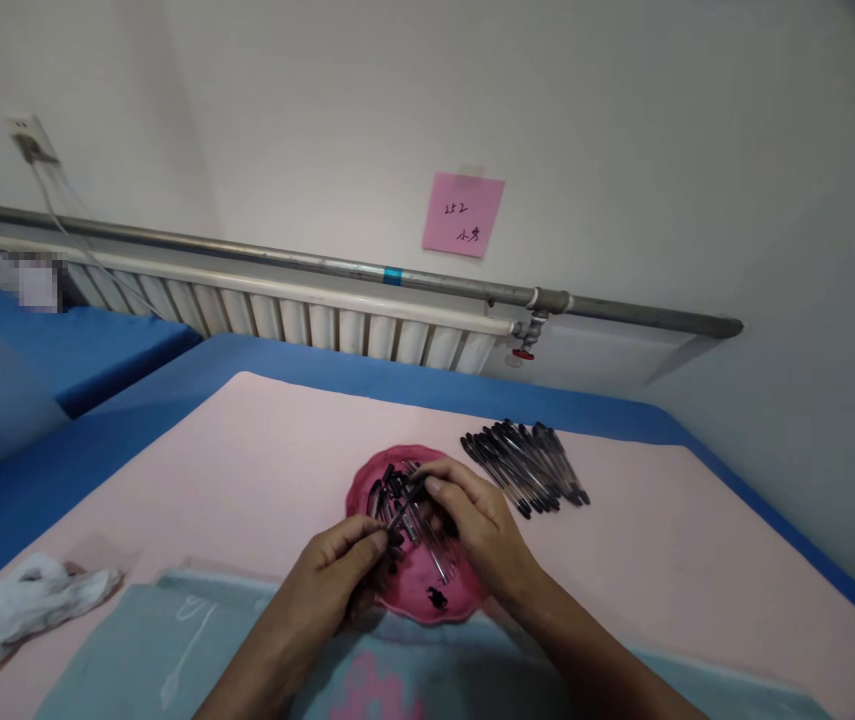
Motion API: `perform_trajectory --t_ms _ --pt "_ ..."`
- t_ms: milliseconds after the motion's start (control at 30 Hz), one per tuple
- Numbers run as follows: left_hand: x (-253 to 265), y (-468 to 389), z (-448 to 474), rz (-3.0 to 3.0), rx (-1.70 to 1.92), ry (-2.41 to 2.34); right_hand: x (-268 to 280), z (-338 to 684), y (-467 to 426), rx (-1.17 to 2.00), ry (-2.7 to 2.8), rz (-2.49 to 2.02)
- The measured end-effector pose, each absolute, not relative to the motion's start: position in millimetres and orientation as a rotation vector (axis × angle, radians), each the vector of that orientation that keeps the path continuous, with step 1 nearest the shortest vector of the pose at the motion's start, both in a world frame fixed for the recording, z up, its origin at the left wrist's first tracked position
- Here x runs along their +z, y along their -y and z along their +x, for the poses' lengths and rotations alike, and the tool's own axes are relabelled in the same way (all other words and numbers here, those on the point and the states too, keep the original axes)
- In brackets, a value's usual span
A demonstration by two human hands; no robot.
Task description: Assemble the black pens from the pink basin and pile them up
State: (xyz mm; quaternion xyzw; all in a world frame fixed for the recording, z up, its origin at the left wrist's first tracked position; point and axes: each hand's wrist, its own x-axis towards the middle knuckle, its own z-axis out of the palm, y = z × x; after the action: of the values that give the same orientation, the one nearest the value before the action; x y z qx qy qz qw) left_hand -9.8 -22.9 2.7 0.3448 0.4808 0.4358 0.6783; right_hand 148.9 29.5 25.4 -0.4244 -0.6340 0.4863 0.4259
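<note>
Both my hands are closed on one pen (399, 517), held slantwise above a pink scalloped plate (464, 606). My left hand (343, 562) pinches its lower end, and my right hand (476, 518) grips the dark upper end. In the plate lie several clear pen barrels (436, 555), black pen caps (376, 497) and a small clump of tiny black parts (437, 597). To the right of my right hand, a pile of pens (524, 465) with black ends rests on the pink mat. My fingers partly hide the pen and the plate's contents.
A pink mat (284, 450) covers the blue table (592, 412). Blue-green cloth (239, 600) lies along the near edge, with white cloth (14, 615) at left. Behind stand a radiator (352, 328) and a metal pipe (284, 258); a pink note (463, 214) hangs on the wall.
</note>
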Motion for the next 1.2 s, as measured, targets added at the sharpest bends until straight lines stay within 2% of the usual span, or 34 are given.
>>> perform_trajectory --t_ms 233,467,833,1067,1200 --pt "3.5 22.2 -10.1 0.779 0.956 -1.074 23.6 149.3 -31.1 1.073 1.743 -1.05" --pt "4.2 23.4 -11.1 0.758 0.925 -1.07 13.3 148.0 -32.3 1.337 1.705 -1.047" --pt "7.6 24.3 -11.3 0.827 0.949 -0.928 15.6 148.6 -30.2 1.406 1.668 -1.02" --pt "5.6 25.2 -11.8 0.782 0.946 -0.928 2.0 139.9 -21.8 1.663 1.515 -1.069" --pt "6.1 23.5 -10.6 0.792 0.949 -0.971 -0.4 135.3 -16.5 1.677 1.463 -1.07"
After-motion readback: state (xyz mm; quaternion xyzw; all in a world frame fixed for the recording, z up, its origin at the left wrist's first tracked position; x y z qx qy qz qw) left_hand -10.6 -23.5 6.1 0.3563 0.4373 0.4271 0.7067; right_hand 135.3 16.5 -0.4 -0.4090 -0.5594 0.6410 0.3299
